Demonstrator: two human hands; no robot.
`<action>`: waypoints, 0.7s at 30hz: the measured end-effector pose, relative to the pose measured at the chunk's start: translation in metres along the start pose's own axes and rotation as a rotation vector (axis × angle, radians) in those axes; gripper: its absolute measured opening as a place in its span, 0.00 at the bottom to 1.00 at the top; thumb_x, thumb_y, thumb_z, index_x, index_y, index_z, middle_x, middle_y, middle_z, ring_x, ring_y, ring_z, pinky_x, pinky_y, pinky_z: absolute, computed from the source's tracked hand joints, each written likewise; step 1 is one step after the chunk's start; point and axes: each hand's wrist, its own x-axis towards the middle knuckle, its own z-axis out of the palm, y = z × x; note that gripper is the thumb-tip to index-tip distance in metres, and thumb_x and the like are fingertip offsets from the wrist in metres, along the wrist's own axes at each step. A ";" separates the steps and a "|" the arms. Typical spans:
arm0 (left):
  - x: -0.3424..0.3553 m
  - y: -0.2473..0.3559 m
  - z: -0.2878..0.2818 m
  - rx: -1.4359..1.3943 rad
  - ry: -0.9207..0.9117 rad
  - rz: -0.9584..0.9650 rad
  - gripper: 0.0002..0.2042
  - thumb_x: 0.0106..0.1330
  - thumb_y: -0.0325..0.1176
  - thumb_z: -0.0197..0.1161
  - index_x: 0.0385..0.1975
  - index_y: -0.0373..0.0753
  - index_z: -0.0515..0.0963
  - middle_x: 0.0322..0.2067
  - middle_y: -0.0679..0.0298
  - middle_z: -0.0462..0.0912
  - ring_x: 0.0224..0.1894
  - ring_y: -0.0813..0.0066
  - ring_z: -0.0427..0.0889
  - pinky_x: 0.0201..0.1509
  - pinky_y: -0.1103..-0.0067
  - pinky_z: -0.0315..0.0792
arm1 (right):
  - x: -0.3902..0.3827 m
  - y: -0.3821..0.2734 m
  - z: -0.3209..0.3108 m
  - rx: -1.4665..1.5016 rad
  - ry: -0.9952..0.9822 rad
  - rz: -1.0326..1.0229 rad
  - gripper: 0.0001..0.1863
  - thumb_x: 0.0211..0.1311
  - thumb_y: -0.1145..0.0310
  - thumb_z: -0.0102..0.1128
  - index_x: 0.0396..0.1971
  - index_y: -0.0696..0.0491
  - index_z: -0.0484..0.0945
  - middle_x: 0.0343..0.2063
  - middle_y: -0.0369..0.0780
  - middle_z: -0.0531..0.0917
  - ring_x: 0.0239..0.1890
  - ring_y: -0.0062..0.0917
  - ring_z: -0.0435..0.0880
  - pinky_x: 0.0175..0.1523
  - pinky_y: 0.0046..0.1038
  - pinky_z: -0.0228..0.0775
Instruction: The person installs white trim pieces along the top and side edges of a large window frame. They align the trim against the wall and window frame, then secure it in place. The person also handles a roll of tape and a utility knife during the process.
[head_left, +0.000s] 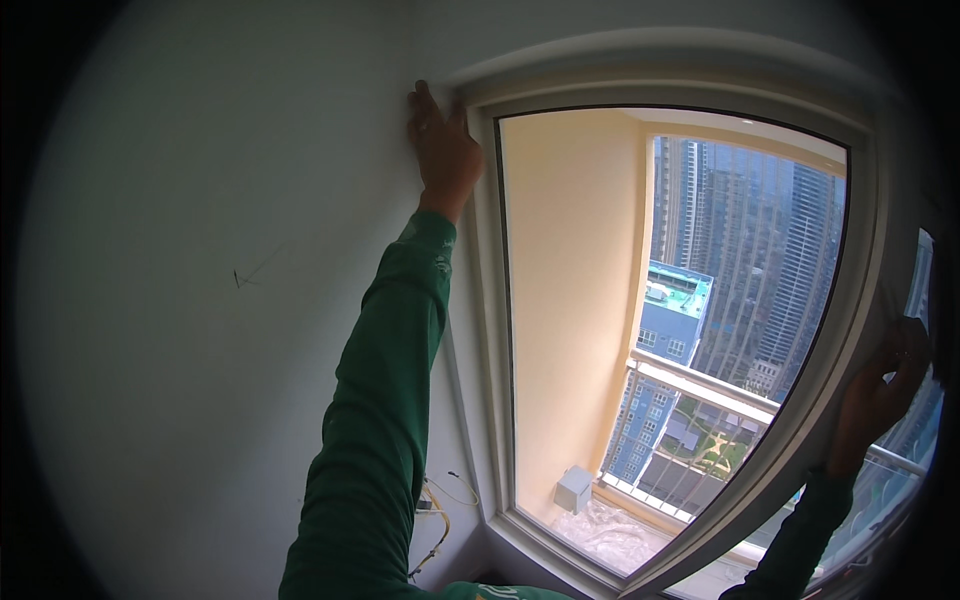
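Note:
My left hand [449, 158] is raised to the upper left corner of a pale window frame [488, 300], where the frame meets the grey wall [190, 380]. Its fingers are stretched upward and apart against that corner, and I see nothing held in them. Lower down on the far right, my right hand [876, 392] is in shadow beside the frame's right upright. Thumb and fingers there curl together around a small gap; whatever they hold, if anything, is too dark to make out. Between my arms lies the large glass pane [575, 250].
Loose yellow and dark wires [440, 530] stick out of the wall at lower left. Beyond the glass are a balcony with a white railing [720, 390], a grey box [573, 490], crumpled clear plastic sheeting [615, 530] and tall buildings [750, 230]. Pencil-like marks [245, 280] show on the wall.

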 end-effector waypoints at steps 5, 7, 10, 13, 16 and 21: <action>-0.009 0.001 -0.006 0.123 -0.052 0.066 0.27 0.68 0.27 0.57 0.69 0.37 0.74 0.78 0.32 0.46 0.80 0.36 0.50 0.75 0.50 0.55 | 0.004 -0.009 0.006 -0.018 0.039 -0.065 0.11 0.78 0.76 0.52 0.54 0.54 0.79 0.54 0.44 0.82 0.57 0.38 0.83 0.60 0.38 0.79; -0.009 0.004 -0.011 0.181 -0.104 0.080 0.28 0.67 0.27 0.57 0.70 0.38 0.73 0.78 0.32 0.46 0.80 0.35 0.50 0.76 0.52 0.55 | 0.002 -0.011 0.009 0.025 0.018 0.006 0.11 0.78 0.76 0.51 0.54 0.54 0.78 0.53 0.43 0.82 0.57 0.38 0.83 0.59 0.38 0.79; -0.006 0.003 -0.011 0.123 -0.161 0.111 0.31 0.65 0.26 0.57 0.72 0.38 0.71 0.78 0.31 0.45 0.80 0.35 0.50 0.76 0.53 0.55 | 0.006 -0.003 0.001 0.008 0.036 -0.035 0.11 0.78 0.76 0.51 0.54 0.54 0.78 0.53 0.44 0.81 0.57 0.39 0.83 0.57 0.37 0.80; -0.004 0.013 -0.013 0.060 -0.077 0.050 0.33 0.65 0.26 0.57 0.74 0.40 0.68 0.78 0.33 0.46 0.81 0.37 0.50 0.76 0.52 0.56 | 0.016 -0.006 -0.010 0.056 0.043 0.015 0.10 0.78 0.76 0.51 0.54 0.56 0.77 0.52 0.44 0.81 0.55 0.39 0.84 0.56 0.36 0.79; -0.012 0.003 -0.008 0.050 -0.014 -0.018 0.35 0.59 0.25 0.58 0.73 0.42 0.70 0.80 0.39 0.47 0.81 0.39 0.51 0.76 0.51 0.56 | 0.029 -0.045 -0.017 0.148 0.053 0.130 0.09 0.78 0.77 0.51 0.52 0.57 0.76 0.50 0.46 0.82 0.53 0.40 0.84 0.55 0.35 0.78; -0.010 -0.014 0.020 0.339 -0.002 0.050 0.33 0.65 0.27 0.53 0.74 0.47 0.70 0.80 0.48 0.51 0.81 0.49 0.55 0.73 0.60 0.66 | 0.026 -0.055 -0.013 0.315 0.090 0.262 0.08 0.75 0.77 0.55 0.50 0.57 0.75 0.42 0.48 0.85 0.45 0.46 0.88 0.47 0.38 0.81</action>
